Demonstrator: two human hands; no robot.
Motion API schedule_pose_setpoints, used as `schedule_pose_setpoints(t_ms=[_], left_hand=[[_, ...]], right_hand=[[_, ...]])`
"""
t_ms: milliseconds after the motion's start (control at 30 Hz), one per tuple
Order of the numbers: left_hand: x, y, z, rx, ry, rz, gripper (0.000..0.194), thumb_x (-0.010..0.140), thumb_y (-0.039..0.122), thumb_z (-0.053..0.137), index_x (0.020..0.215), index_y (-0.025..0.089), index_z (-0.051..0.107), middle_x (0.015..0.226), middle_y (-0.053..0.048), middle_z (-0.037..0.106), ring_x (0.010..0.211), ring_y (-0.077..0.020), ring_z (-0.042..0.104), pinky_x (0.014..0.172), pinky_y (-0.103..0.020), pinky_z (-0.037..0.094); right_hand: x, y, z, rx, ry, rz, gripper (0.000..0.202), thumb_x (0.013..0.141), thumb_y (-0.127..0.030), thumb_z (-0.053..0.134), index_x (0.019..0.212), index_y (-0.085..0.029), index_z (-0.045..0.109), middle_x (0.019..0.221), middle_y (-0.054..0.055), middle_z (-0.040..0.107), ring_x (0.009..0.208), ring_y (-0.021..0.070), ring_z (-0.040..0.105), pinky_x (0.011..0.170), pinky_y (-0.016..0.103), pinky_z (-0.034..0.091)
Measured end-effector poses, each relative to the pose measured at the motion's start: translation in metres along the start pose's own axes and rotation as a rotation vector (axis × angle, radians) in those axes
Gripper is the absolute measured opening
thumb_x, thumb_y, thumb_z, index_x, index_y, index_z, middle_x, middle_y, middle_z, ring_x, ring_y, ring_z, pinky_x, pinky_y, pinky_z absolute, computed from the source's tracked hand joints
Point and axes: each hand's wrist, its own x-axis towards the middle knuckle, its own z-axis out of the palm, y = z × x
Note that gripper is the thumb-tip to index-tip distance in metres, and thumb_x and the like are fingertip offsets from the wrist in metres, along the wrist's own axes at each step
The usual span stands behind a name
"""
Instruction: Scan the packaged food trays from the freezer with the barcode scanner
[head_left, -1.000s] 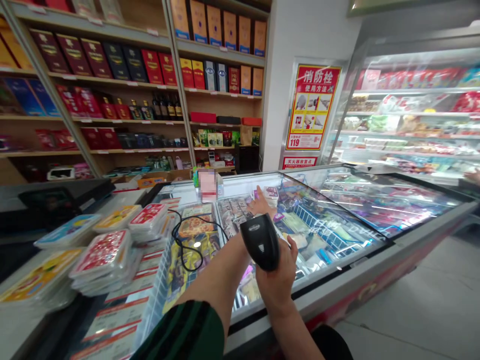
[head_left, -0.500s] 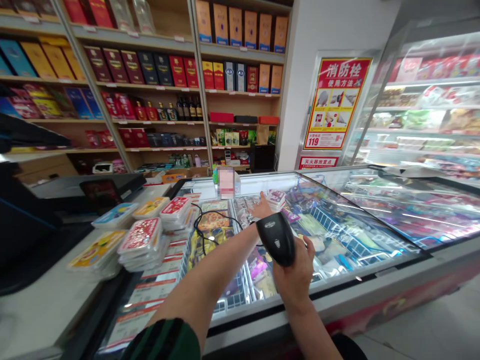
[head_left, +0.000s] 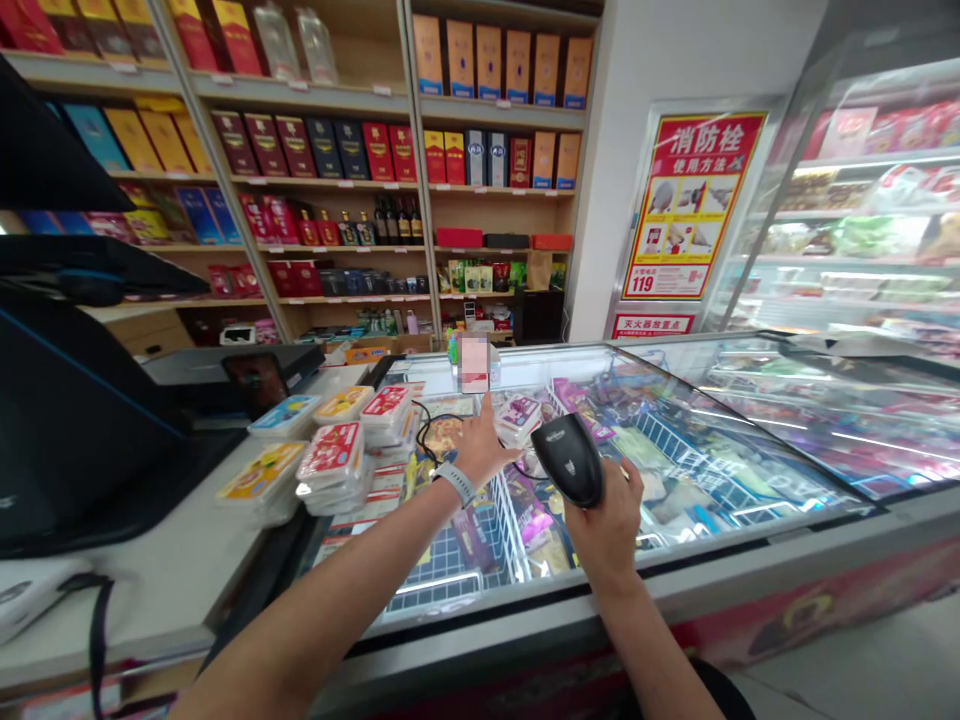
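Note:
My right hand point(head_left: 611, 515) is closed around the handle of a black barcode scanner point(head_left: 568, 460), whose rounded head points away from me. My left hand point(head_left: 484, 450), with a grey band on its wrist, hangs over the glass-topped freezer point(head_left: 442, 655). Its thumb and fingers are apart with nothing between them. Just to the right of it lies a small stack of clear boxes with purple-and-white labels point(head_left: 519, 415). On the left stand stacks of similar clear boxes, with red labels point(head_left: 337, 450), yellow labels point(head_left: 262, 475) and a blue label point(head_left: 285, 415).
A black cable point(head_left: 427, 430) curls over the freezer glass. A pixelated upright card point(head_left: 474, 365) stands at the freezer's far edge. Dark checkout equipment point(head_left: 97, 420) stands on the left counter point(head_left: 165, 580). Shelves of boxed bottles point(head_left: 495, 150) line the back wall.
My left hand has drawn back to the left, away from the purple-labelled boxes. The view has turned slightly left. The scanner is still in my right hand.

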Motion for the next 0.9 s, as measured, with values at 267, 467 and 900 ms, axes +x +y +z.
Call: schedule_pose_setpoints(t_ms=[267,467,900], left_hand=[[-0.010,0.011,-0.010,-0.023,0.143,0.164,0.069,0.077,0.053,0.065,0.137,0.024,0.045,0.129,-0.012,0.057,0.124,-0.0326,0.045,0.113,-0.055,0.014],[-0.005,0.017,-0.015,-0.166,0.116,0.132,0.041,0.078,0.044,0.065,0.113,0.023,0.065,0.113,-0.014,0.064,0.117,-0.0363,0.049,0.113,-0.058,0.002],[-0.026,-0.033,-0.050,-1.073,-0.139,-0.186,0.051,0.084,0.056,0.051,0.118,0.019,0.058,0.116,-0.014,0.066,0.105,-0.0274,0.063,0.085,-0.039,0.047]], right_hand=[[-0.003,0.003,0.002,-0.009,-0.021,-0.001,0.029,0.076,-0.017,0.058,0.105,-0.018,0.052,0.092,0.008,0.064,0.087,0.0251,0.061,0.100,0.056,0.041],[0.000,0.001,0.001,-0.005,-0.028,-0.017,0.027,0.077,-0.017,0.059,0.103,-0.018,0.052,0.091,0.008,0.064,0.086,0.0252,0.062,0.098,0.055,0.042],[0.000,0.002,0.002,0.018,-0.132,-0.060,0.023,0.080,-0.023,0.058,0.101,-0.017,0.052,0.089,0.007,0.063,0.086,0.0237,0.060,0.102,0.052,0.037]])
